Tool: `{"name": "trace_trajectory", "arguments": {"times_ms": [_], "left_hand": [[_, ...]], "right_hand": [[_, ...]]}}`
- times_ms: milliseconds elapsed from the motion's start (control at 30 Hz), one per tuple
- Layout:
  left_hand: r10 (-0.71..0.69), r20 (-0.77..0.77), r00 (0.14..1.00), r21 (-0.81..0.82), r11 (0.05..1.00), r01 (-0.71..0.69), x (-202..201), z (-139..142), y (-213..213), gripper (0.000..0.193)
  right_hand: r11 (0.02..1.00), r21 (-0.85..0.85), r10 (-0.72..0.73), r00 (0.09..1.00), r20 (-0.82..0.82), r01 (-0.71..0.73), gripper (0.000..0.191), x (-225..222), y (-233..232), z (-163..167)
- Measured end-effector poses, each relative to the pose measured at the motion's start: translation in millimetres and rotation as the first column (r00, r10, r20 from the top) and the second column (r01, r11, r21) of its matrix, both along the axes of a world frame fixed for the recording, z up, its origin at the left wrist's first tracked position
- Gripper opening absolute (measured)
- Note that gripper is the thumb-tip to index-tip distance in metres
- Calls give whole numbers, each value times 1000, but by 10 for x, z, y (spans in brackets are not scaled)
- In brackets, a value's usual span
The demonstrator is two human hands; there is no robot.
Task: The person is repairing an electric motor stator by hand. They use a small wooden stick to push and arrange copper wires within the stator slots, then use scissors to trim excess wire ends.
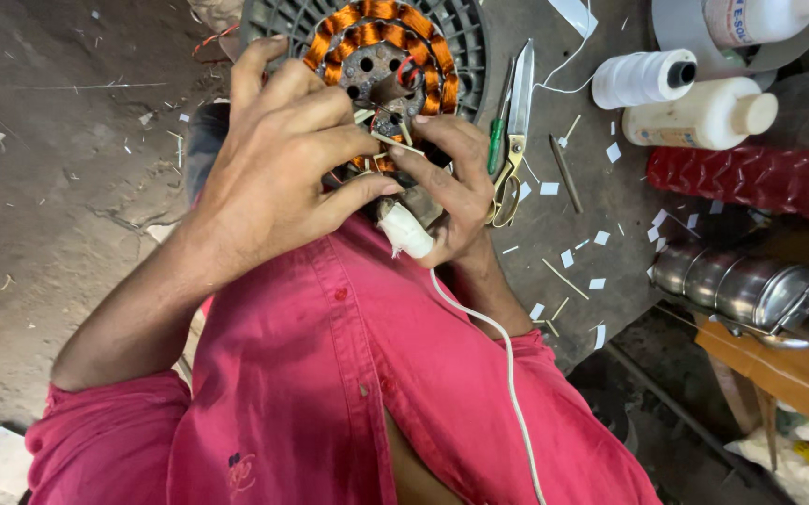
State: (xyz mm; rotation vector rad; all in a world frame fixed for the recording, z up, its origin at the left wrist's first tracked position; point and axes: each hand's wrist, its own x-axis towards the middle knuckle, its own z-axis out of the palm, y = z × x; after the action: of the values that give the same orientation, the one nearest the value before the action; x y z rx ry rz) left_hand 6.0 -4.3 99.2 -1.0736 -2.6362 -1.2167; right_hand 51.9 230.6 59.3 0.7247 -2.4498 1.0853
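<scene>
A round fan motor stator point(381, 56) with shiny copper windings lies on a grey ribbed housing point(465, 42) close against my chest. My left hand point(278, 154) rests on the stator's near left side, fingers curled over the windings. My right hand point(451, 182) pinches at the stator's near edge, where thin pale strips and wire ends stick out. A white wrapped cable end point(404, 231) sits between both hands, and its white cord point(507, 365) runs down over my pink shirt.
Scissors point(514, 131) with yellow handles lie right of the stator beside a green-handled tool point(496, 140). A white thread spool point(643, 78), a cream bottle point(704, 114), a red ribbed bottle point(751, 178) and a steel canister point(736, 285) stand at right. White paper scraps litter the table.
</scene>
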Motion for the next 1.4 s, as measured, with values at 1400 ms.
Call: {"name": "trace_trajectory", "arguments": {"times_ms": [1400], "left_hand": [[-44, -38, 998, 59, 997, 46, -127, -176, 138, 7]], "right_hand": [[999, -32, 38, 999, -21, -38, 53, -101, 152, -97]]}}
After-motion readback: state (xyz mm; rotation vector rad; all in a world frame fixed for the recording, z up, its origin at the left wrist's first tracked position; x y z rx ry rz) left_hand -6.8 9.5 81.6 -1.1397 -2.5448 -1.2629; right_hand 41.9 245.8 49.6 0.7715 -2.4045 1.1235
